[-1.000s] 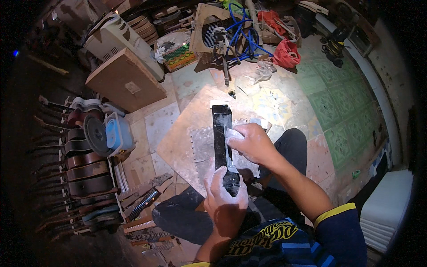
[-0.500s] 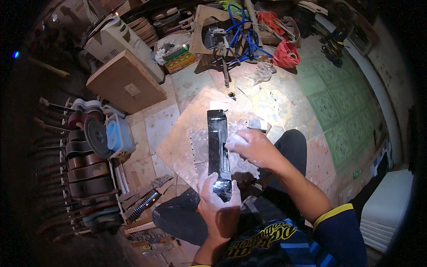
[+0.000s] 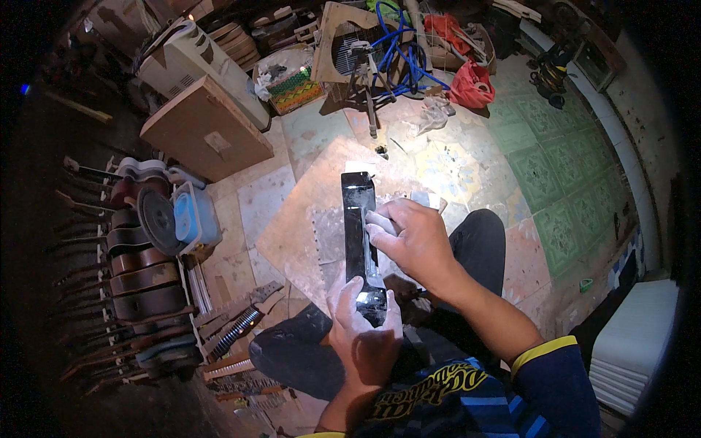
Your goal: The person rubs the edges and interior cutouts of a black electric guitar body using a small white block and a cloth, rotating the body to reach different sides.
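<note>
A long, narrow, glossy black piece [image 3: 354, 241] points away from me, with pale dust and a lengthwise groove or edge along its right side; its exact kind I cannot tell. My left hand [image 3: 365, 328], white with dust, grips its rounded near end, thumb and fingers on either side. My right hand [image 3: 409, 237] is closed, its dusty fingertips pressed against the right side of the piece about halfway up. Anything pinched in those fingers is hidden. Below the piece lie a grey mat with a toothed edge [image 3: 328, 237] and a tan board [image 3: 292, 226].
Several guitar-like bodies [image 3: 146, 263] hang in a row at the left beside a blue container [image 3: 193, 219]. A brown box-like panel [image 3: 212, 135], a coiled blue hose [image 3: 412, 66] and a red bag [image 3: 471, 87] stand at the back. White stacked plastic [image 3: 631, 350] is at the right.
My right hand has shifted slightly, its fingers now turned more toward the black piece and lying on its edge. The left hand and the piece have moved slightly.
</note>
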Demonstrator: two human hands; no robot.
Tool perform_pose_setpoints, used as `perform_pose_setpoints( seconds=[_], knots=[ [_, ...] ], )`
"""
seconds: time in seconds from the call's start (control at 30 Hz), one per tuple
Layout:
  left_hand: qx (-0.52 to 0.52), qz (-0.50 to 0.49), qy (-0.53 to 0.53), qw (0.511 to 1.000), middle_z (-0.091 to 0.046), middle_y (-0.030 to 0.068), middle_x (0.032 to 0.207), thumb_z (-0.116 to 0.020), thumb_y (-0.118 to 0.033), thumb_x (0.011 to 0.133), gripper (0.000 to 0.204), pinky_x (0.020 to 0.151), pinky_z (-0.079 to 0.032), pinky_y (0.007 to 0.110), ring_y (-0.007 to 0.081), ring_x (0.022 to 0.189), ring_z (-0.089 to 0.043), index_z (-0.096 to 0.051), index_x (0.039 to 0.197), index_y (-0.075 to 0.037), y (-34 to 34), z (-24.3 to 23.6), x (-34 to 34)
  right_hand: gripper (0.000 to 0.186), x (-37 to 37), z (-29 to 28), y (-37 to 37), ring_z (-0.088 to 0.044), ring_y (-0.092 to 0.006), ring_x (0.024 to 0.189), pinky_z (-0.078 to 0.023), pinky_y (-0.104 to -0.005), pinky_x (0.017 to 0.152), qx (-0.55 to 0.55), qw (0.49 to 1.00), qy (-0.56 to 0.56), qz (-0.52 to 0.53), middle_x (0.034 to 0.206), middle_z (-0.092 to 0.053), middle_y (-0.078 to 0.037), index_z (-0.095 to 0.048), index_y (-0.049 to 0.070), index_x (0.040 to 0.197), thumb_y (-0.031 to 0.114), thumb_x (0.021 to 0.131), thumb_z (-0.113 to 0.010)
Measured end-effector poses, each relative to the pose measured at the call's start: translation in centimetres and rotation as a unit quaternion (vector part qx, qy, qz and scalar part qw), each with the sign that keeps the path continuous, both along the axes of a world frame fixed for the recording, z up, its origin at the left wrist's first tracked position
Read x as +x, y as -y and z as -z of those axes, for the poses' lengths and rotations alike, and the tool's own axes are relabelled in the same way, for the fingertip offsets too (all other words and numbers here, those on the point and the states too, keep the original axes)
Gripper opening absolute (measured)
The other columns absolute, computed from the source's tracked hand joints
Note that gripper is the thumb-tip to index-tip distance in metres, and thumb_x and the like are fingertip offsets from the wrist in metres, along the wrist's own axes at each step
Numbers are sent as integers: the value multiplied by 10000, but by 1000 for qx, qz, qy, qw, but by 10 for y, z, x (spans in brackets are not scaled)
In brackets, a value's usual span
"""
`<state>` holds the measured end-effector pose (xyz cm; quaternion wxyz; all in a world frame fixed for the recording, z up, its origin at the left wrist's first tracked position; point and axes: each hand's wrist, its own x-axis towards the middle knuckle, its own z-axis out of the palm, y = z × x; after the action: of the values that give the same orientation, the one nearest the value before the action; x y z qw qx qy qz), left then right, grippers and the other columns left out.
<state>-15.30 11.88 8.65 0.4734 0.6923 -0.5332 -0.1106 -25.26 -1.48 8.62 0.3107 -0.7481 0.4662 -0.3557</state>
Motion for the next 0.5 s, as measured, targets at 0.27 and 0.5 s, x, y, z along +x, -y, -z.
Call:
perform_pose_setpoints(
  seconds=[0.27, 0.5],
  knots=[
    [9, -17, 1, 1000, -593, 258, 1151, -788, -100, 790, 586, 798, -555, 464, 450, 910, -659, -465, 1277, -62, 0, -3, -6, 240, -8, -3, 6, -626, -397, 819, -524, -467, 749, -71, 990, -33, -116, 885, -610, -200, -671, -8, 1000, 155, 824, -681],
    [-20, -15, 7, 1000, -597, 258, 1139, -795, -85, 782, 587, 805, -559, 465, 446, 943, -668, -476, 1274, -58, -5, 6, 3, 213, -11, 3, 12, -613, -364, 915, -512, -443, 805, -73, 981, -25, -176, 965, -603, -157, -678, 26, 1041, 89, 837, -682]
  ],
)
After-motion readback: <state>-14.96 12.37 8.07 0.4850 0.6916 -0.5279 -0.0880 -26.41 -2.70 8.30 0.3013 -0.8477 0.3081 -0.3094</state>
